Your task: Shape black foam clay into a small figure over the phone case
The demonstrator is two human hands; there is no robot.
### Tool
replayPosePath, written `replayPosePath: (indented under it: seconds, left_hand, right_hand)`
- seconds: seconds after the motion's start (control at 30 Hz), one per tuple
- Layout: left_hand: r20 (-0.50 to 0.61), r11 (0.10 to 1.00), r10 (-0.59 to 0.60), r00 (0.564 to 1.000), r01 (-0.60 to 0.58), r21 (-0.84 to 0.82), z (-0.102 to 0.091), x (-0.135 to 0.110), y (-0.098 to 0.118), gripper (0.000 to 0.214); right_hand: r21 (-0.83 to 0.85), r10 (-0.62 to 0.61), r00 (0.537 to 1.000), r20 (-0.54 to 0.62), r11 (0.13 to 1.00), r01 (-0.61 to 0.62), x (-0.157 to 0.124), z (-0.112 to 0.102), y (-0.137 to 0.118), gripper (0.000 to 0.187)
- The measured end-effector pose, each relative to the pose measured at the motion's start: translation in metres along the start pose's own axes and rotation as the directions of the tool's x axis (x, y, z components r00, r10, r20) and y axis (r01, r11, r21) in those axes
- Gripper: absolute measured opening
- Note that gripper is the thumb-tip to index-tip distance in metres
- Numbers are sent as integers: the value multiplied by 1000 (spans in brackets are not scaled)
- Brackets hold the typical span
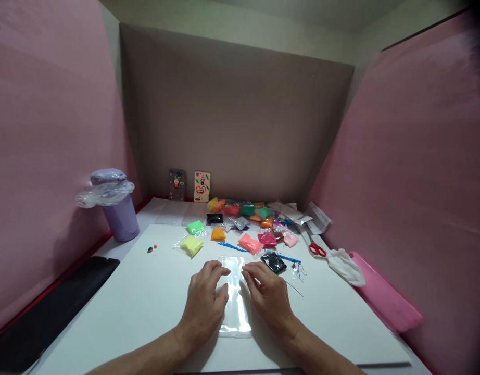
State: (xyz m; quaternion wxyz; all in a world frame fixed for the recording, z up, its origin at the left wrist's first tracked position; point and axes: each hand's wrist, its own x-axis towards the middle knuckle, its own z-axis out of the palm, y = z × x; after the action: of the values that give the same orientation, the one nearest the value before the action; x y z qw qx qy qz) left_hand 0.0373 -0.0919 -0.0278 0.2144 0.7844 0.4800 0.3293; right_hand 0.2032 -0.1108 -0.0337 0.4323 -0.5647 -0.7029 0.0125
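Observation:
A clear phone case lies flat on the white board, between my two hands. My left hand rests along its left side, with thumb and index finger apart and nothing visible between them. Over the case's upper right part, my right hand has its thumb and index fingertip pinched together. Whatever they hold, if anything, is too small to make out. A black clay packet lies just beyond my right hand, and a thin dark wire-like strand lies to its right.
Several coloured clay packets and blue modelling tools spread behind the case. Red-handled scissors and a white cloth lie right. A purple bin stands left. Two decorated phone cases lean against the back wall.

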Motion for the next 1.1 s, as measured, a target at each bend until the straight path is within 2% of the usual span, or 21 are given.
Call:
replayPosePath:
  seconds: [0.37, 0.83, 1.1]
  left_hand:
    - [-1, 1000, 0, 1000, 0, 7, 1, 0, 0, 30]
    - [-36, 1000, -11, 999, 11, 8, 1, 1, -2, 30]
    - [-34, 998, -23, 999, 21, -52, -3, 1, 0, 27]
  right_hand:
    - [3, -5, 1000, -11, 1000, 5, 0, 0, 1, 22]
    - [48, 37, 999, 37, 998, -39, 1, 0, 3, 20]
    - [23, 64, 997, 53, 998, -65, 2, -2, -1, 22]
